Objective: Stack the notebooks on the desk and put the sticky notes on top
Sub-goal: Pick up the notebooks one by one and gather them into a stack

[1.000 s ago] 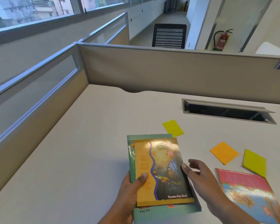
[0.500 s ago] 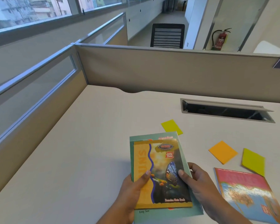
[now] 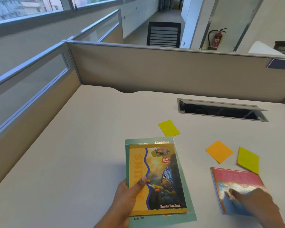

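Observation:
A yellow butterfly notebook [image 3: 161, 181] lies on a larger green notebook [image 3: 186, 195] near the desk's front edge. My left hand [image 3: 128, 199] grips both at their left edge, thumb on the yellow cover. To the right a pink and blue notebook [image 3: 234, 181] lies flat, and my right hand [image 3: 257, 204] rests blurred on its lower part with fingers spread. Three sticky notes lie loose on the desk: a yellow one [image 3: 169, 128] just beyond the stack, an orange one [image 3: 219, 151], and a yellow-green one [image 3: 248, 160] by the pink notebook's far corner.
The pale desk [image 3: 89, 145] is walled by beige partitions [image 3: 155, 69] at the back and left. An open cable tray slot [image 3: 220, 111] is set into the desk at the back right. A black chair [image 3: 164, 34] stands beyond the partition.
My right hand has left the right edge of the stacked notebooks and moved right onto the pink notebook. My left hand still holds the stack.

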The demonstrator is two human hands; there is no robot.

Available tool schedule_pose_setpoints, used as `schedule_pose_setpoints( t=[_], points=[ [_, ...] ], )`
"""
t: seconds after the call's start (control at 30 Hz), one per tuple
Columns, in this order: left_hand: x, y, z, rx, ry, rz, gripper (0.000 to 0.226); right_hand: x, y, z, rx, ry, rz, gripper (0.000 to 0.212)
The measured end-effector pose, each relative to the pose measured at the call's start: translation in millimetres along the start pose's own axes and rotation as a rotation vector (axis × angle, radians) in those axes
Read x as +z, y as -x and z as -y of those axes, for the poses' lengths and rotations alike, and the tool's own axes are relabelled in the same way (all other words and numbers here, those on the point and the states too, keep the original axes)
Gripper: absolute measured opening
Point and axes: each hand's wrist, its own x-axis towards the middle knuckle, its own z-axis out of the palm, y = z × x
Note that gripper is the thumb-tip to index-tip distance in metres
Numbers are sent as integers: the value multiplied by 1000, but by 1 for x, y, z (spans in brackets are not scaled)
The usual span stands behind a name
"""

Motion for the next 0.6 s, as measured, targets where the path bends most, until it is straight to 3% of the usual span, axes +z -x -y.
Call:
schedule_pose_setpoints(
  t=[0.13,0.3,0.47,0.6],
  points=[
    [5,-2,-1,-9,13,17,54,13,6,-8,149,32,-44,110],
    [9,-2,-3,-1,17,33,49,11,16,3,91,5,-19,94],
    [7,-1,-2,3,28,21,39,23,-8,-15,240,-100,-42,139],
    [5,1,0,1,53,23,39,31,-30,-30,296,-151,-64,149]
  ],
)
